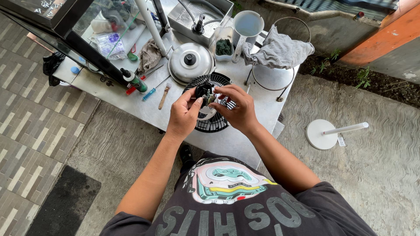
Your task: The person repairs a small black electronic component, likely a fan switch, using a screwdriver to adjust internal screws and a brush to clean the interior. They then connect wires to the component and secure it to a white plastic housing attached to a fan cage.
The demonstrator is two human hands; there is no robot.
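Observation:
A black fan grille [214,123] lies flat on the metal table [245,140], with the fan's black motor part [202,90] at its middle. Both hands meet just above it. My left hand [183,114] pinches a small white and black piece at the motor. My right hand [235,107] holds a small brass-coloured part [211,98] between thumb and fingers, right against the left hand's fingertips. What exactly the small parts are is too small to tell.
On the table: a steel pot lid [190,62], a screwdriver with a blue handle [152,92], a small brush [164,96], a green spray can [135,81], a white jug [246,26], a grey cloth [278,51] over a wire ring. A white fan stand [326,132] lies on the concrete floor to the right.

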